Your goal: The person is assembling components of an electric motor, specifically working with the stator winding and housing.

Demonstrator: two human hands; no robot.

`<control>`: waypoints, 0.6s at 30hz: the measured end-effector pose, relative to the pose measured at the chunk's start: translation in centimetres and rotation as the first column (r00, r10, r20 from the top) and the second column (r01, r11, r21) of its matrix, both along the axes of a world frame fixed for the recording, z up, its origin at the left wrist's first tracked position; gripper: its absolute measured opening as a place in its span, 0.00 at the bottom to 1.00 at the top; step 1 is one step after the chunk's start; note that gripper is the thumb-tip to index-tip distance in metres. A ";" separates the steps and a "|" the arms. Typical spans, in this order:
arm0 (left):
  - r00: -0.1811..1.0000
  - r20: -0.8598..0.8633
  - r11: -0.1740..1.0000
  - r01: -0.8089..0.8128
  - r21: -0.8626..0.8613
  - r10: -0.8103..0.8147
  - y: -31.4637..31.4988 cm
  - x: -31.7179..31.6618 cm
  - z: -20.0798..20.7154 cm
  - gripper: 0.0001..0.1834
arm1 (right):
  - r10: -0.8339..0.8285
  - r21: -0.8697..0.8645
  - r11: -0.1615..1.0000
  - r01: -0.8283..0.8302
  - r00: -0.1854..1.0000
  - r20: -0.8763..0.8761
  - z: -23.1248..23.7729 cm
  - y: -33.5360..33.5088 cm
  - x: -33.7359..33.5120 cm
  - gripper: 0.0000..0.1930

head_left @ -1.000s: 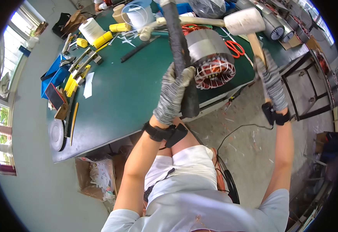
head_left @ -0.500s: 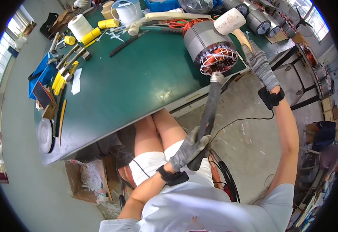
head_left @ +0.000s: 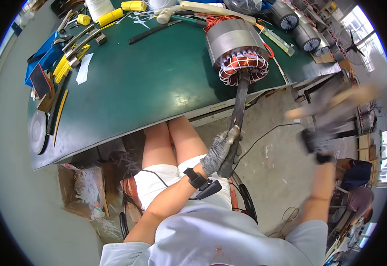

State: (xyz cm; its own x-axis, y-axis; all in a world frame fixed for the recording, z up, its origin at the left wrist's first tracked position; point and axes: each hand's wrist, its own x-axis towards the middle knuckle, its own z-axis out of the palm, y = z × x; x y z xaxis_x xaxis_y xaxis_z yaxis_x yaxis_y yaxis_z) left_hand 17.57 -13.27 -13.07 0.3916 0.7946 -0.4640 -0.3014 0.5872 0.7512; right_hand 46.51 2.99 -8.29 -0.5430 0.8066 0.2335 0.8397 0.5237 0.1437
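A motor stator (head_left: 233, 40) lies on its side near the table's right front edge, with a grey steel body and orange copper windings (head_left: 244, 66) laced in white cord facing me. My left hand (head_left: 220, 153), in a grey glove, is wrapped round the lower part of a long dark bar (head_left: 239, 108). The bar's far end meets the opening amid the windings; how deep it reaches is hidden. Out to the right, beyond the table edge, my gloved right hand (head_left: 328, 119) is smeared by motion. It grips a wooden-handled mallet (head_left: 346, 99), whose head is blurred too.
Behind the stator lie a pale mallet (head_left: 164, 17), a black rod (head_left: 153, 33) and red wires. More stators (head_left: 284, 15) stand at the back right. Yellow bundles, metal bars and a blue bin (head_left: 42, 57) crowd the green table's left (head_left: 127, 88). A cardboard box (head_left: 76, 190) sits below.
My right hand has swung the mallet from beside the stator out to the right and nearer me. My left hand still holds the bar, whose tip now sits farther into the windings. The view has shifted.
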 end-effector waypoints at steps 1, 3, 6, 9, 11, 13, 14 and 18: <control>0.994 0.067 0.996 0.084 -0.012 -0.083 -0.1 0.7 -0.1 0.27 | -0.158 -0.110 0.983 0.148 0.984 -0.085 -1.6 -7.8 -4.7 0.13; 0.981 0.144 0.991 0.134 -0.006 -0.132 -0.3 2.9 0.9 0.25 | -0.464 -0.330 0.862 0.385 0.860 -0.211 -3.5 -17.8 0.1 0.11; 0.990 0.102 0.994 0.094 0.051 -0.099 0.3 1.5 2.7 0.25 | -0.540 -0.297 0.823 0.484 0.829 -0.147 12.7 -16.8 -4.0 0.11; 0.999 0.021 0.996 0.048 0.070 -0.050 -1.0 1.1 2.7 0.25 | -0.478 -0.460 0.852 0.248 0.016 -0.878 15.2 -18.3 -9.3 0.12; 0.997 0.054 0.998 0.059 -0.011 -0.058 -0.7 1.3 1.1 0.25 | -0.142 -0.199 0.919 0.339 -0.186 -0.972 14.9 -18.7 -10.1 0.12; 0.989 0.100 0.994 0.107 -0.015 -0.105 0.6 1.5 0.5 0.25 | -0.184 -0.188 0.920 0.344 -0.045 -0.982 11.2 -18.2 -16.2 0.13; 0.990 0.107 0.995 0.094 -0.030 -0.090 0.5 1.2 0.6 0.25 | -0.221 -0.204 0.919 0.338 0.011 -0.975 10.1 -17.7 -15.9 0.13; 0.996 0.027 0.996 0.081 0.043 -0.083 -0.4 1.7 2.0 0.23 | -0.343 -0.230 0.906 0.354 0.297 -0.891 10.9 -25.6 7.2 0.13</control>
